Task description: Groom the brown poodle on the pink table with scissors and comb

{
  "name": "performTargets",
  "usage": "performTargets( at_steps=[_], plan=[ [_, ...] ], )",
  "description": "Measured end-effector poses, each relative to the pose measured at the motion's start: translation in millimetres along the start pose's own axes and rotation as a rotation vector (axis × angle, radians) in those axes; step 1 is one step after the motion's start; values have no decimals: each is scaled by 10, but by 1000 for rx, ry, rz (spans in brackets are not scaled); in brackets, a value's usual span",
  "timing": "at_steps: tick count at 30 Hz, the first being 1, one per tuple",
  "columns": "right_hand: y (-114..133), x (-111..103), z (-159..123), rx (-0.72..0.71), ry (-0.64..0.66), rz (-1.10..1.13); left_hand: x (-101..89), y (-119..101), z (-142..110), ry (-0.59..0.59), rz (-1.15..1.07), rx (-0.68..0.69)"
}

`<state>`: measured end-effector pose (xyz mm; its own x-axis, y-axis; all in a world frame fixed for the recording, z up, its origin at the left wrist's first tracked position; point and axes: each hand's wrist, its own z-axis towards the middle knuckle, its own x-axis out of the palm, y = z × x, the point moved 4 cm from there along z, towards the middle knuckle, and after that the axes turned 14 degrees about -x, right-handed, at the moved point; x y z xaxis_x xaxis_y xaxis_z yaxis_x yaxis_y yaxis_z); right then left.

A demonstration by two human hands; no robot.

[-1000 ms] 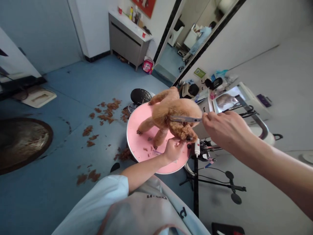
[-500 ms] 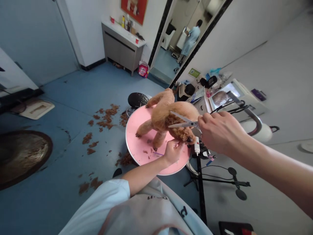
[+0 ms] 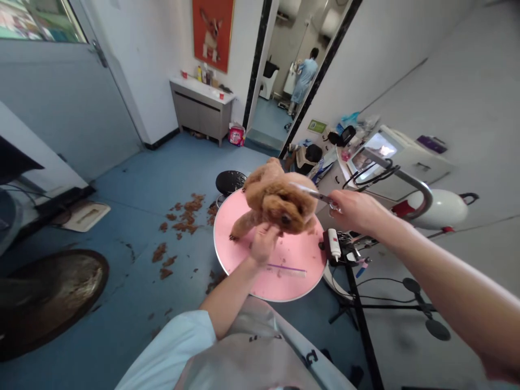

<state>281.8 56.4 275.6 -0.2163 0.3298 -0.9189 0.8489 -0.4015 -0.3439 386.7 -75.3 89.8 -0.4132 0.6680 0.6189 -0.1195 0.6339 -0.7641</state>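
A small brown curly dog [image 3: 273,201] stands on a round pink table [image 3: 300,271], its face turned toward me. My left hand [image 3: 263,241] is closed under the dog's chin, gripping the fur there. My right hand [image 3: 350,210] is closed on the handles of silver scissors [image 3: 312,192], whose blades point left over the dog's back and head. A purple and white comb [image 3: 286,270] lies on the pink tabletop just right of my left hand.
Clumps of cut brown fur [image 3: 182,214] litter the blue floor left of the table. A black stool [image 3: 229,181] stands behind it. A stand with a clipper [image 3: 333,244] and a cluttered counter [image 3: 382,157] are at the right. Another person [image 3: 303,73] stands through the doorway.
The dog's head has turned from facing right and down to facing me. My left hand moved left with the chin. The scissors lifted slightly over its head. The camera tilted up.
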Motion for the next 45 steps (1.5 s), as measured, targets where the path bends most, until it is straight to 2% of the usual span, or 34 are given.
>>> performTargets(
  at_steps=[2,4,6,8,10,12,16,20,22,26,29,31,33,35,36,38,40,43,45],
  plan=[
    [-178,610,-38,86,-46,223,-340,-52,115,9,184,38],
    [-152,1391,-107,201,2,450,-690,40,165,2,312,-3],
    [108,2142,-189,240,87,577,-945,233,120,-16,477,-110],
    [466,2690,-275,196,84,599,-1041,390,-1,-42,484,-166],
    [764,3044,-365,131,59,616,-947,442,-140,-45,386,-159],
    [906,3247,-440,64,12,617,-728,406,-251,-68,291,-121],
    [836,3483,-535,-18,-39,613,-274,414,-355,-196,218,-92],
    [770,3627,-607,-25,-29,619,-3,654,-390,-225,211,-95],
    [796,3694,-625,-10,8,619,100,708,-407,-239,204,-64],
    [859,3856,-705,-9,79,630,321,584,-445,-234,114,2],
    [854,3872,-873,24,44,630,428,455,-478,-280,113,54],
    [808,3686,-995,141,-129,618,473,446,-495,-304,113,62],
    [776,3291,-1080,241,-455,591,509,483,-511,-327,113,78],
    [808,2794,-1090,203,-793,541,544,531,-530,-347,127,113],
    [840,2573,-1051,151,-883,523,562,550,-542,-359,138,132],
    [888,2245,-932,55,-959,510,597,569,-567,-376,163,163],
    [886,2109,-820,53,-942,543,627,566,-591,-389,199,183],
    [839,2137,-748,196,-919,625,648,561,-613,-403,255,195],
    [851,2170,-716,218,-954,665,641,585,-614,-404,276,196]
  ],
)
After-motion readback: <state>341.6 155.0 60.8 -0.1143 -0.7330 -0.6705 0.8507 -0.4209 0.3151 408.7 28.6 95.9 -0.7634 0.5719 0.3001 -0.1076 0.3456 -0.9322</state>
